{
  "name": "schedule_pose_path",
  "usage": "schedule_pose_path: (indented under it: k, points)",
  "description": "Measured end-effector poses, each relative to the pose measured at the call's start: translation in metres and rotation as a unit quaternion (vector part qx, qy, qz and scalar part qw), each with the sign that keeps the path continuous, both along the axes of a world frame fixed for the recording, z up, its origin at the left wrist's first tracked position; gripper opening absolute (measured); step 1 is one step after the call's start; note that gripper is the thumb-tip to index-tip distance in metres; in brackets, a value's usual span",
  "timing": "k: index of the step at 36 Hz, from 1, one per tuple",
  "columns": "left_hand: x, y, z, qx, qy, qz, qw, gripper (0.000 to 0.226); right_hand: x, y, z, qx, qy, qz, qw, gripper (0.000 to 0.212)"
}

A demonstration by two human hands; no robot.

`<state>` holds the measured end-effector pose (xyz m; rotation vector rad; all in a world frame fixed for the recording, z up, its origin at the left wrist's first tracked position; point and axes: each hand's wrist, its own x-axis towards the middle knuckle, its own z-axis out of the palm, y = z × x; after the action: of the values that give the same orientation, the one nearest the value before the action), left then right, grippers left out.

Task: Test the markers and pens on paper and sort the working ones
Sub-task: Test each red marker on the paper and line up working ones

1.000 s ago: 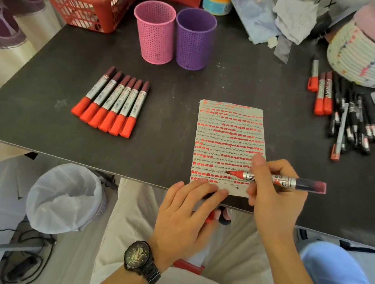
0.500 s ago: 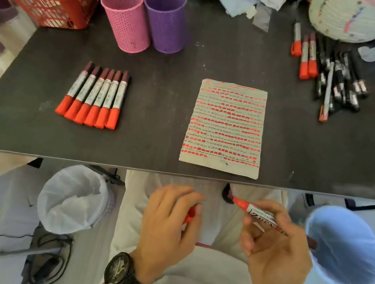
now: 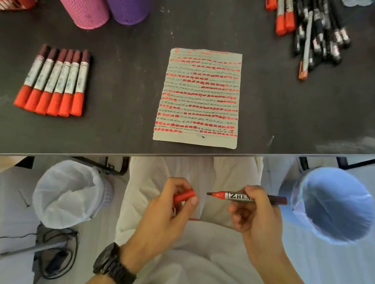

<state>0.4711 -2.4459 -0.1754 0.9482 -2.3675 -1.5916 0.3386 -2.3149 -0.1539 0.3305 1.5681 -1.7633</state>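
Marker now level, right grip; cap, left grip

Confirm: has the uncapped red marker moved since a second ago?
Yes. The red marker, in the right hand, has left the paper and come toward the person, past the table edge, now over the lap, tip facing the cap.

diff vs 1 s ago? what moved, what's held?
Both hands pulled back off the table to the lap. The right hand lifted the red marker off the paper and now holds it level, tip toward the red cap pinched in the left hand, which let go of the paper's edge. Cap not on yet. Paper and the row of six markers stayed put.
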Motion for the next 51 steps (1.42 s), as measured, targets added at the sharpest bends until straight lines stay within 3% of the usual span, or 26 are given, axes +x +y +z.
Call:
schedule_pose_path:
  k: [13, 17, 21, 27, 30, 32, 36, 42, 48, 51]
  points:
    - [-0.012, -0.004, 0.017, 0.008, 0.018, -0.058, 0.998, 0.026, 0.005, -0.008, -0.005, -0.055, 0.059, 0.098, 0.992, 0.018]
    - [-0.007, -0.013, 0.023, 0.025, 0.026, -0.045, 0.998, 0.028, -0.005, 0.0, -0.005, -0.053, 0.039, 0.162, 0.985, 0.034]
    - [0.002, -0.027, 0.03, 0.021, 0.005, -0.066, 0.998, 0.026, -0.013, 0.009, -0.001, -0.045, 0.073, 0.288, 0.954, 0.031]
    - [0.016, -0.037, 0.048, -0.02, -0.033, -0.107, 0.993, 0.015, -0.009, 0.006, 0.013, 0.006, 0.224, 0.417, 0.881, 0.014]
    - [0.02, -0.043, 0.063, -0.026, 0.013, -0.077, 0.997, 0.03, 0.001, -0.002, 0.021, -0.019, 0.243, 0.401, 0.883, 0.018]
    - [0.021, -0.05, 0.073, 0.013, 0.093, -0.052, 0.994, 0.042, 0.009, -0.011, 0.027, -0.057, 0.21, 0.374, 0.901, 0.024]
    - [0.013, -0.065, 0.099, 0.186, 0.272, 0.052, 0.943, 0.045, 0.022, -0.032, 0.041, -0.123, 0.139, 0.326, 0.927, 0.014]
    - [-0.013, -0.082, 0.13, 0.388, 0.386, 0.141, 0.825, 0.033, 0.038, -0.068, 0.063, -0.141, 0.1, 0.291, 0.941, 0.02]
    - [-0.036, -0.092, 0.13, 0.442, 0.425, 0.242, 0.752, 0.046, 0.047, -0.091, 0.071, -0.087, 0.181, 0.236, 0.951, 0.032]
    - [-0.043, -0.091, 0.127, 0.469, 0.432, 0.272, 0.721, 0.045, 0.05, -0.094, 0.075, -0.077, 0.201, 0.197, 0.956, 0.017]
